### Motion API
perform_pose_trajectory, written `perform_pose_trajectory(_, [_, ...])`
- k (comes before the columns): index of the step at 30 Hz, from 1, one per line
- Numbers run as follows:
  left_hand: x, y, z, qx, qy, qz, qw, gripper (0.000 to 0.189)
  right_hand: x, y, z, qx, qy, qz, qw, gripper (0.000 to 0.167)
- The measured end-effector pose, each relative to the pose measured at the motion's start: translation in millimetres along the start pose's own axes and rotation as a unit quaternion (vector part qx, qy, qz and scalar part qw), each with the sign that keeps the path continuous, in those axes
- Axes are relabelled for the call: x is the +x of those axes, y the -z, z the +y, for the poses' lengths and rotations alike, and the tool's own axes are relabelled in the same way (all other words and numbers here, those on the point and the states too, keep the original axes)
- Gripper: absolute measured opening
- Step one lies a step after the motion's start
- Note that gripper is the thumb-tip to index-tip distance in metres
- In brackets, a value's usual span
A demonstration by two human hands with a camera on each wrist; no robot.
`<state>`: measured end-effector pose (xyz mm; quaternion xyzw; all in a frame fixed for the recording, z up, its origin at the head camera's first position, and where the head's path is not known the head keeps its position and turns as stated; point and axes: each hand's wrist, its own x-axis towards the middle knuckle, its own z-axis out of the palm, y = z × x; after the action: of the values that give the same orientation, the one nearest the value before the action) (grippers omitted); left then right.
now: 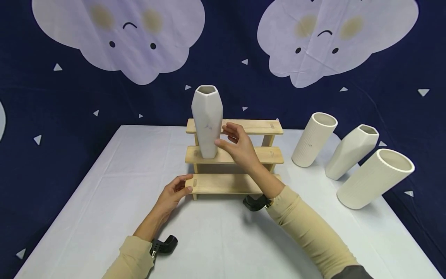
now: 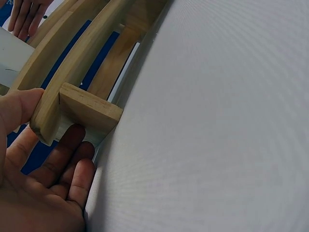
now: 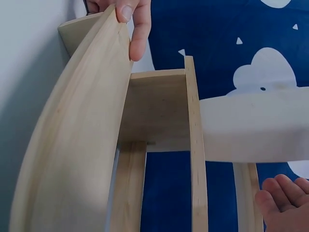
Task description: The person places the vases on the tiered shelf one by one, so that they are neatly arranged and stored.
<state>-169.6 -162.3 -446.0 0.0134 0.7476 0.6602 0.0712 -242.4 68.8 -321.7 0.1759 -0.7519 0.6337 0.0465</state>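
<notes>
A tall white faceted vase (image 1: 207,120) stands upright on the left part of the middle tier of a three-tier wooden shelf (image 1: 230,183). Beside the vase's right side is my right hand (image 1: 238,144), its fingers loosely bent and holding nothing. The right wrist view shows a gap between that hand (image 3: 285,203) and the vase (image 3: 251,128). My left hand (image 1: 175,192) pinches the left end of the lowest board. Seen from the left wrist, the thumb (image 2: 21,108) lies on the board's top face, with other fingers beneath and beside it.
To the right of the shelf stand a ribbed white vase (image 1: 311,141), a faceted one (image 1: 350,153) and a wider ribbed one (image 1: 373,180). A white cloth covers the table (image 1: 87,205). Behind it hangs a dark blue backdrop (image 1: 230,85) with clouds.
</notes>
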Motion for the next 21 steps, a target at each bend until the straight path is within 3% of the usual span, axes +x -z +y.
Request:
perform_pose_trajectory(15, [-0.5,-0.7,0.8,0.005,0.004,0.008,0.9999,0.046,-31.4,35.4,2.1,-0.026,-0.010,0.010,0.9996,0.066])
perform_pose_trajectory(21, [0.5,-0.9,-0.2,0.001,0.004,0.007,1.0000,0.046,-43.7,47.1,8.1,-0.024,0.005,0.016,0.9996,0.061])
